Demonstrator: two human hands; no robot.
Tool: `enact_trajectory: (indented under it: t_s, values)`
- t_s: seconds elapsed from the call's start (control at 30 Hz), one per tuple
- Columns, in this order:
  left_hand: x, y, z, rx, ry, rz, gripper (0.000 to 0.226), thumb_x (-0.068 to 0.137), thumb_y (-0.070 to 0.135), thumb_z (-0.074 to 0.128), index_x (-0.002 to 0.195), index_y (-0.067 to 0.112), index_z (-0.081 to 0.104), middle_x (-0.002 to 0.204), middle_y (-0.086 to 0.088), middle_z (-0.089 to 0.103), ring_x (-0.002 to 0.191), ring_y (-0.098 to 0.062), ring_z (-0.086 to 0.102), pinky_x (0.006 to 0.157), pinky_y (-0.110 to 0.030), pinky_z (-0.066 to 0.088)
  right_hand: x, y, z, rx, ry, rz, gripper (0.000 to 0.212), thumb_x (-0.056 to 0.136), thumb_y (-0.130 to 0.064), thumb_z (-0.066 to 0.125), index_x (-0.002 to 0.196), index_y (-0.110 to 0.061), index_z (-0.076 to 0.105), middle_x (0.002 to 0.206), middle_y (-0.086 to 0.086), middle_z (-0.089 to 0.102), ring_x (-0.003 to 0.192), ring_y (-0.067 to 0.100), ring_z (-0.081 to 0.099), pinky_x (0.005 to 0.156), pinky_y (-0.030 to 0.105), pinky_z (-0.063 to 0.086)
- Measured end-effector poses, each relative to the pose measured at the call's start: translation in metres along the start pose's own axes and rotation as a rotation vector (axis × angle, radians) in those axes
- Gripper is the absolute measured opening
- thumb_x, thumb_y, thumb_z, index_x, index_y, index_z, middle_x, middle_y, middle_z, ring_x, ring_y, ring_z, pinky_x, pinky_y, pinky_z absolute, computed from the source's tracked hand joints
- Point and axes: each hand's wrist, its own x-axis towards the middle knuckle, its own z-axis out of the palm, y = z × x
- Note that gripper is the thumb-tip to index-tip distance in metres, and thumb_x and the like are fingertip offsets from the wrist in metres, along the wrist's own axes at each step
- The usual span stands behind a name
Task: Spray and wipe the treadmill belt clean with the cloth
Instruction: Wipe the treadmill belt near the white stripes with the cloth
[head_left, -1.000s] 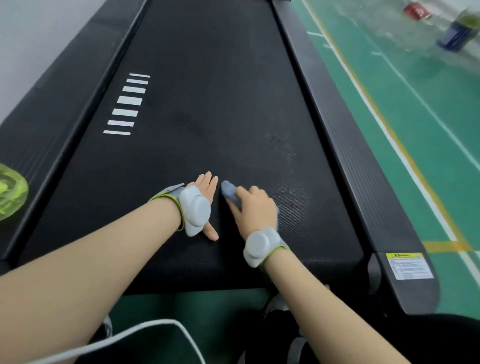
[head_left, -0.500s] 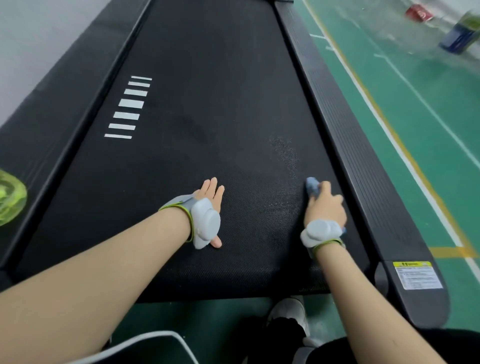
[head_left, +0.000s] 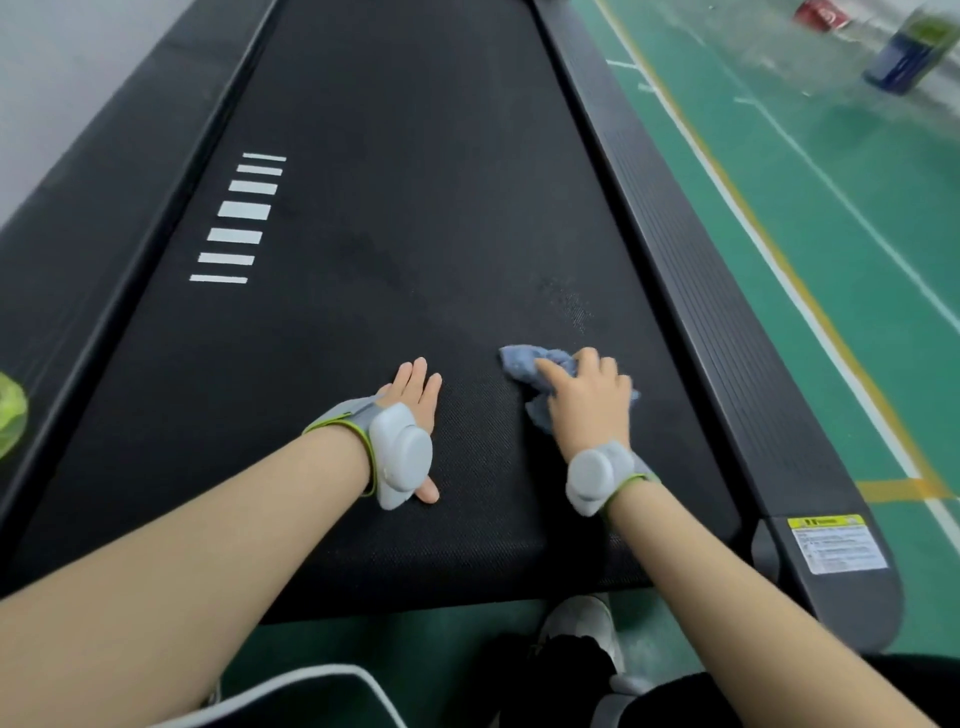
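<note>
The black treadmill belt runs away from me, with white stripe marks at its left. A damp speckled patch shows on the belt just beyond the cloth. My right hand grips a crumpled blue-grey cloth and presses it on the belt, right of centre near the rear end. My left hand lies flat on the belt beside it, fingers straight, holding nothing. Both wrists carry grey sensor bands.
Black side rails flank the belt; the right rail ends in a cap with a warning label. A green translucent bottle sits at the left edge. Green floor with painted lines lies to the right, with a blue bottle far off.
My right hand swept the cloth from the belt's centre out to the right edge, then back leftward toward the middle. The left hand stayed planted on the belt.
</note>
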Motion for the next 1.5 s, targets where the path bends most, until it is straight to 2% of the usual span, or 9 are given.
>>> enact_trajectory:
  t_s: [0.1, 0.2, 0.5, 0.67, 0.8, 0.97, 1.23, 1.4, 1.5]
  values:
    - [0.001, -0.003, 0.002, -0.017, 0.012, 0.028, 0.137, 0.065, 0.060, 0.070, 0.145, -0.001, -0.022, 0.152, -0.022, -0.025, 0.143, -0.036, -0.020, 0.119, -0.040, 0.003, 0.011, 0.030, -0.002, -0.038, -0.159, 0.396, 0.033, 0.091, -0.020, 0.033, 0.113, -0.019, 0.058, 0.121, 0.017, 0.047, 0.110, 0.036, 0.044, 0.092, 0.045, 0.035]
    - [0.002, -0.005, 0.004, -0.011, 0.014, 0.031, 0.137, 0.065, 0.063, 0.069, 0.145, -0.002, -0.022, 0.152, -0.023, -0.026, 0.143, -0.037, -0.020, 0.119, -0.040, 0.001, 0.020, 0.026, 0.000, 0.071, -0.234, 0.676, 0.029, 0.097, -0.020, 0.040, 0.124, -0.018, 0.048, 0.132, 0.013, 0.040, 0.121, 0.035, 0.037, 0.101, 0.044, 0.030]
    - [-0.002, -0.001, 0.000, 0.016, 0.070, 0.043, 0.133, 0.065, 0.059, 0.072, 0.148, 0.001, -0.014, 0.154, -0.021, -0.014, 0.145, -0.036, -0.012, 0.120, -0.037, 0.007, 0.028, -0.097, -0.001, 0.249, -0.163, -0.053, 0.031, 0.094, -0.022, 0.045, 0.124, -0.026, 0.054, 0.121, 0.008, 0.045, 0.113, 0.031, 0.043, 0.090, 0.041, 0.032]
    - [-0.004, -0.004, 0.000, -0.037, 0.026, 0.039, 0.133, 0.068, 0.058, 0.071, 0.146, 0.002, -0.020, 0.153, -0.020, -0.025, 0.144, -0.034, -0.020, 0.119, -0.038, 0.003, 0.047, -0.046, 0.000, 0.082, -0.162, -0.202, 0.036, 0.093, -0.023, 0.046, 0.126, -0.034, 0.051, 0.129, 0.009, 0.039, 0.119, 0.030, 0.036, 0.093, 0.040, 0.027]
    - [-0.005, -0.005, -0.001, -0.100, 0.015, 0.064, 0.134, 0.068, 0.054, 0.074, 0.146, 0.002, -0.021, 0.152, -0.020, -0.027, 0.143, -0.034, -0.021, 0.119, -0.038, 0.002, 0.058, 0.027, 0.002, -0.072, -0.239, 0.231, 0.040, 0.087, -0.033, 0.058, 0.125, -0.029, 0.051, 0.136, 0.012, 0.033, 0.126, 0.033, 0.030, 0.101, 0.044, 0.026]
    - [-0.003, -0.004, -0.001, -0.098, 0.024, 0.065, 0.135, 0.066, 0.053, 0.075, 0.146, -0.001, -0.020, 0.152, -0.022, -0.025, 0.143, -0.037, -0.019, 0.119, -0.039, 0.003, 0.073, 0.021, 0.003, 0.052, -0.291, 0.667, 0.035, 0.097, -0.014, 0.040, 0.132, -0.015, 0.047, 0.134, 0.015, 0.037, 0.124, 0.036, 0.035, 0.102, 0.047, 0.030]
    - [-0.005, -0.001, -0.003, -0.084, 0.068, 0.051, 0.132, 0.066, 0.050, 0.077, 0.148, -0.001, -0.014, 0.154, -0.023, -0.019, 0.144, -0.036, -0.014, 0.119, -0.038, 0.006, 0.077, -0.099, 0.004, 0.120, -0.248, -0.102, 0.054, 0.089, -0.012, 0.048, 0.138, -0.032, 0.037, 0.140, 0.010, 0.028, 0.124, 0.033, 0.031, 0.100, 0.040, 0.029]
    - [-0.002, -0.004, -0.001, -0.097, 0.029, 0.047, 0.135, 0.066, 0.052, 0.076, 0.146, 0.000, -0.019, 0.153, -0.021, -0.025, 0.144, -0.035, -0.019, 0.119, -0.039, 0.001, 0.088, -0.045, 0.009, -0.078, -0.211, -0.230, 0.070, 0.086, -0.017, 0.055, 0.145, -0.036, 0.023, 0.144, 0.010, 0.023, 0.128, 0.033, 0.026, 0.103, 0.041, 0.025]
    - [-0.003, -0.004, -0.001, -0.122, 0.020, 0.058, 0.134, 0.067, 0.050, 0.076, 0.146, 0.001, -0.020, 0.153, -0.020, -0.026, 0.143, -0.034, -0.020, 0.119, -0.039, -0.001, 0.092, -0.006, 0.009, -0.131, -0.269, -0.075, 0.059, 0.093, -0.026, 0.048, 0.146, -0.032, 0.023, 0.148, 0.012, 0.020, 0.134, 0.034, 0.021, 0.106, 0.044, 0.021]
